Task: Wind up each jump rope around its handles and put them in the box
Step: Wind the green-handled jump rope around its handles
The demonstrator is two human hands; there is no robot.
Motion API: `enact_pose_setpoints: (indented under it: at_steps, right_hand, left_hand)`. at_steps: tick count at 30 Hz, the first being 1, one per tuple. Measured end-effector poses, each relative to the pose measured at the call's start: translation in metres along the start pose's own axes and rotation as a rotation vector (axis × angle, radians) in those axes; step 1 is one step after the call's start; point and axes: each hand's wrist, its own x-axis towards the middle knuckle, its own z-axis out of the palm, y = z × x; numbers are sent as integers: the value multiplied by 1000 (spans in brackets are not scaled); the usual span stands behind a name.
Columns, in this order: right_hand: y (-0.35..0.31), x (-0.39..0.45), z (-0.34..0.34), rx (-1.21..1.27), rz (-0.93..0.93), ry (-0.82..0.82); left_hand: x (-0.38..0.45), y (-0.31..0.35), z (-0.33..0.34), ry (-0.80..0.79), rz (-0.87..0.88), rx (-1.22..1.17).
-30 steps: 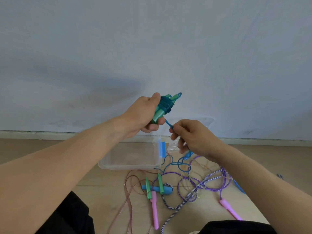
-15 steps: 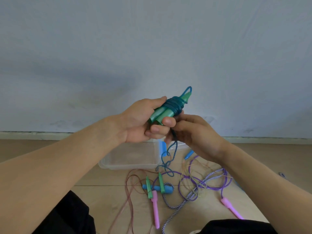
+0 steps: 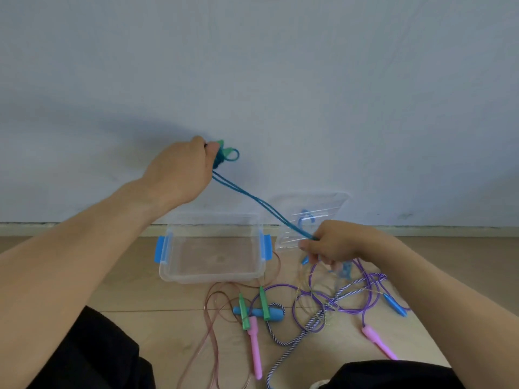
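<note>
Two hands stretch a teal rope (image 3: 261, 204) taut: the left hand (image 3: 182, 171), raised, grips its wound green handles (image 3: 223, 153); below sits the clear box (image 3: 212, 248) on the floor; the right hand (image 3: 334, 244) pinches the doubled strand above loose tangled ropes (image 3: 337, 301).

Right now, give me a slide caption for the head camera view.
Left hand holds green handles; right hand pulls teal rope taut above the open box.
</note>
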Motion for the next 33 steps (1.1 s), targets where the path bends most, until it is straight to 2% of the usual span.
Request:
enact_pose_setpoints:
  at_steps: [2, 6, 8, 10, 14, 18, 20, 22, 25, 30, 33]
  right_hand:
    - [7, 0, -9, -162, 111, -27]
    - [20, -4, -25, -166, 272, -8]
    - [28, -3, -28, -293, 249, 84]
    - [32, -2, -24, -305, 163, 153]
    - [4, -10, -6, 236, -236, 155]
    - [-36, -20, 10, 849, -576, -28]
    - [-46, -20, 14, 1072, -664, -60]
    - [-50, -18, 14, 1222, -660, -72]
    - [-52, -16, 13, 1225, -570, 21]
    - [-53, -19, 10, 1102, -470, 158]
    - [-60, -23, 11, 1060, -435, 151]
  left_hand:
    - [1, -5, 3, 64, -19, 48]
    - [1, -13, 10, -82, -137, 32]
    - [0, -9, 8, -171, -126, -52]
    - [-7, 0, 10, -307, -100, -298]
    - [-29, 33, 16, -627, -140, -819]
    - [-44, 58, 12, -1072, -201, -1332]
    - [-44, 62, 9, -1136, -199, -1468]
    - [-40, 59, 6, -1103, -215, -1539]
    - [-31, 51, 1, -927, -277, -1502]
    - [-23, 39, 1, -533, -322, -1224]
    - [-24, 38, 5, -257, -129, -816]
